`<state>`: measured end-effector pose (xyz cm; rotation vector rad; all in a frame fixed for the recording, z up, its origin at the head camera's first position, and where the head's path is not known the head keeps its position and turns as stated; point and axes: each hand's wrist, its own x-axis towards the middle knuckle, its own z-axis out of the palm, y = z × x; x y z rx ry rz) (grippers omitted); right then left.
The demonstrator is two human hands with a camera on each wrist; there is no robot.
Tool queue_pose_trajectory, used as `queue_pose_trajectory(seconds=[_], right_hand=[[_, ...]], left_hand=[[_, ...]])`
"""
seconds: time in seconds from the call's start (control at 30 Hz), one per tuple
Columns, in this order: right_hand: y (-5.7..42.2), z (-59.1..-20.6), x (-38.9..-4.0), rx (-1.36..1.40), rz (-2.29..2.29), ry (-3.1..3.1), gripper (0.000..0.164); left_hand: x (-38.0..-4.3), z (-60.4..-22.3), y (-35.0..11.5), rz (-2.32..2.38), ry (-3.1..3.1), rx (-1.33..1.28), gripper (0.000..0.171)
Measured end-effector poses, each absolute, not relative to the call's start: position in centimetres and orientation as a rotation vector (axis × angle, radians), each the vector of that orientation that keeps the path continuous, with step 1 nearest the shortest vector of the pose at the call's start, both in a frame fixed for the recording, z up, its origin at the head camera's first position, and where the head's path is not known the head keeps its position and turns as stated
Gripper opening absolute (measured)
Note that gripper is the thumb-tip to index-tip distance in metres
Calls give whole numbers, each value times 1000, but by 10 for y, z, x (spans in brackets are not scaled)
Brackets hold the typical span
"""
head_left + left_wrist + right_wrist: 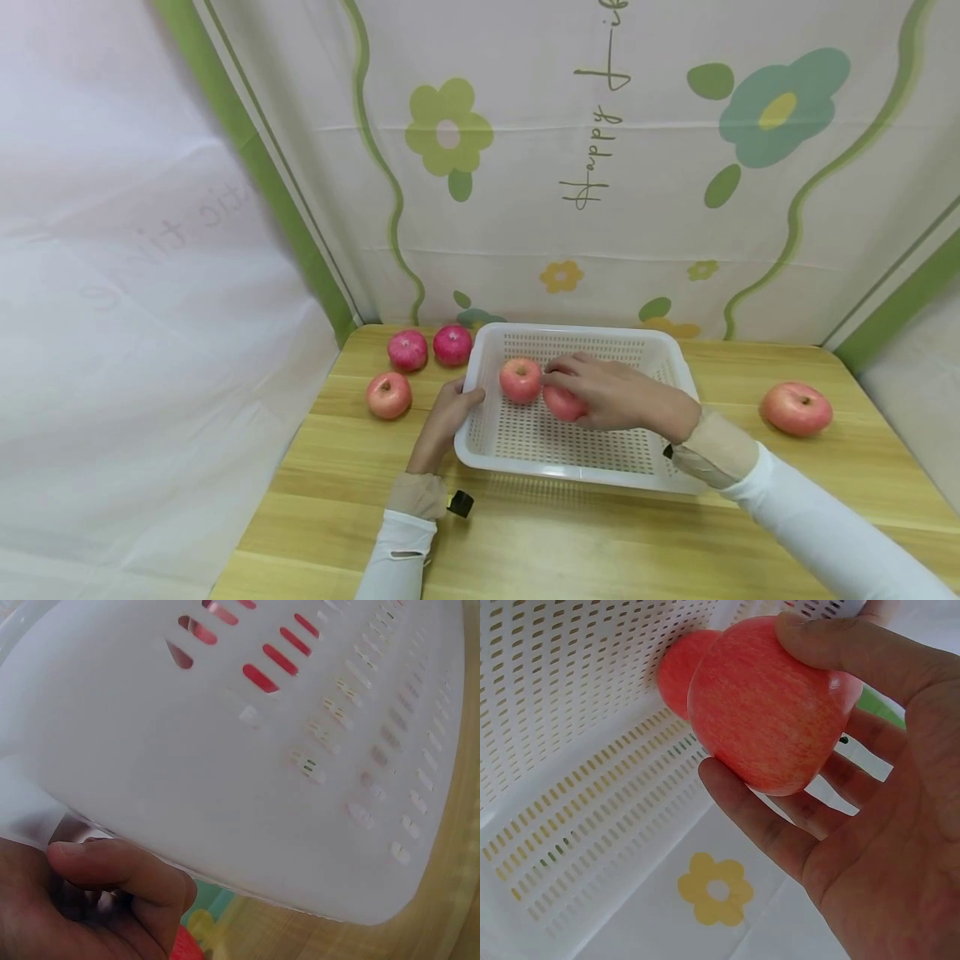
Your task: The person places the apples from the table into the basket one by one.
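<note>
A white plastic basket (573,472) with slotted walls stands on the wooden table. My left hand (448,417) grips its left rim, thumb over the edge; the left wrist view shows curled fingers (120,870) there. Inside the basket, my right hand (617,393) holds a red apple (769,709) between thumb and fingers. Just left of it in the head view, another apple (520,381) sits in the basket. The held apple partly covers that one in the right wrist view.
Left of the basket are a pinkish apple (389,395) and two deep-pink round fruits, one nearer the left (407,350) and one by the basket (452,345). A larger apple (797,408) lies to the right. A flowered cloth (510,208) hangs behind the table (360,517).
</note>
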<state>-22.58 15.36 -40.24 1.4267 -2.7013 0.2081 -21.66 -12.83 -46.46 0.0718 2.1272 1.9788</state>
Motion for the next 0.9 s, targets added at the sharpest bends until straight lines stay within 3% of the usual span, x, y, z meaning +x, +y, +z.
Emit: queue_pose_trajectory(seconds=[0.9], right_hand=[[130, -403, -227, 1528, 148, -2649, 65]], left_hand=[[-216, -465, -130, 1979, 2125, 102, 44]])
